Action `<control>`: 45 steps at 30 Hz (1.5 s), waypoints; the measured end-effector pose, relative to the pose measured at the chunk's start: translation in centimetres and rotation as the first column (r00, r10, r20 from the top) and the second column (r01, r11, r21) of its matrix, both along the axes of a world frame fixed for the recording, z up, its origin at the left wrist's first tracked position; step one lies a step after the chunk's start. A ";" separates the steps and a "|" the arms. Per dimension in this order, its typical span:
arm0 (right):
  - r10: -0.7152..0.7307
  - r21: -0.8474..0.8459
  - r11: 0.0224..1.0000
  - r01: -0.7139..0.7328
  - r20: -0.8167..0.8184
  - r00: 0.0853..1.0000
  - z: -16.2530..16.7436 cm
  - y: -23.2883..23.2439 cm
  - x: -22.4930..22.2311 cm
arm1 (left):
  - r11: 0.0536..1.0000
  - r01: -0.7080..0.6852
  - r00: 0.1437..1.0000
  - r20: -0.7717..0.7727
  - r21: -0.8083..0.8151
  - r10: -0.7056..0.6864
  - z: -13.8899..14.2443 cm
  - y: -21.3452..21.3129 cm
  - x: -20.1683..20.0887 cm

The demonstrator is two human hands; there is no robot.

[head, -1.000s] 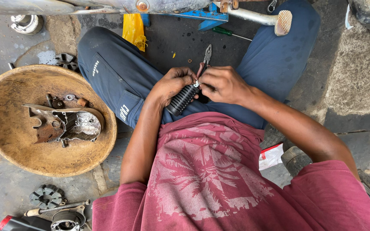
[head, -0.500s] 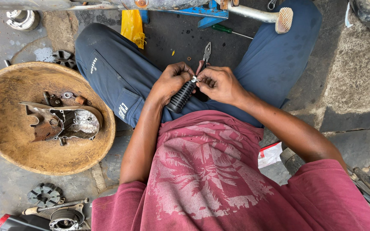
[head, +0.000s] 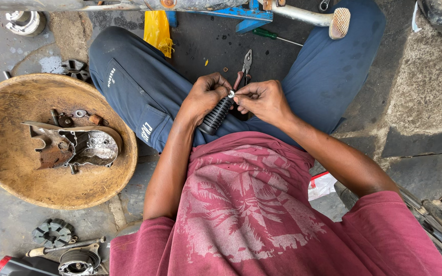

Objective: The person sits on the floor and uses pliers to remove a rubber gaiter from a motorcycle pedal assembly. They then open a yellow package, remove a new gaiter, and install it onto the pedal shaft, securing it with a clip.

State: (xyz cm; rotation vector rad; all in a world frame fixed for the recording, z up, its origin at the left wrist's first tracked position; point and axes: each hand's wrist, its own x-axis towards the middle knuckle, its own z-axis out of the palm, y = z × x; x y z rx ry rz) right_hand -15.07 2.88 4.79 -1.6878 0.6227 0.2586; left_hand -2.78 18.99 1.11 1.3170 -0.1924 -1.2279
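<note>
Here, left hand (head: pixel 203 97) wraps ribbed black rubber grip (head: pixel 217 115); right hand (head: pixel 262 99) pinches small metal washer (head: pixel 230 94) at its top end; pliers (head: pixel 243 71) just beyond.

Two hands: left (head: pixel 203 97), right (head: pixel 264 99). One ribbed black grip (head: pixel 217 115). One pliers (head: pixel 243 71). One screwdriver (head: pixel 274 36). One round bowl (head: pixel 6 168), one metal cover (head: pixel 75 145) inside. Two gears (head: pixel 52 232) (head: pixel 76 69).

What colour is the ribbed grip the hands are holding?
Black, a ribbed rubber grip with a silvery metal end, held by the left hand and right hand; head view.
</note>
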 end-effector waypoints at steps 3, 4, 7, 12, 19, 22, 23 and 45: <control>-0.065 0.169 0.983 0.073 -0.055 0.996 -0.2 -0.4 -0.2 | 1.000 -0.010 1.000 0.008 -0.017 0.010 0.0 -0.1 0.0; -0.082 0.225 0.970 0.094 -0.065 0.995 -0.3 -0.6 -0.3 | 1.000 -0.012 1.000 0.026 -0.028 0.013 0.0 -0.1 0.0; -0.113 0.289 0.948 0.133 -0.087 0.990 -0.4 -0.8 -0.5 | 0.999 -0.015 0.998 0.063 -0.047 0.018 0.0 0.0 -0.1; -0.106 0.259 0.959 0.119 -0.062 0.992 -0.6 -0.5 -0.4 | 0.998 -0.026 0.999 0.042 -0.064 0.029 0.2 0.0 -0.1; 0.178 -0.244 0.961 -0.127 0.200 0.963 0.9 -0.2 -0.4 | 0.999 0.004 1.000 0.006 0.034 -0.005 0.9 -0.1 0.1; 0.199 -0.287 0.949 -0.130 0.225 0.954 1.5 0.3 -0.1 | 1.000 0.007 0.999 0.043 0.021 -0.008 0.9 0.0 0.1; 0.195 -0.290 0.949 -0.125 0.225 0.955 1.6 0.4 0.0 | 1.000 0.003 0.997 0.077 0.015 -0.004 0.8 0.0 0.1; -0.018 -0.020 0.999 0.026 0.330 0.944 -2.9 2.1 -1.3 | 0.994 -0.075 0.789 0.605 -0.079 0.108 1.9 2.5 -0.5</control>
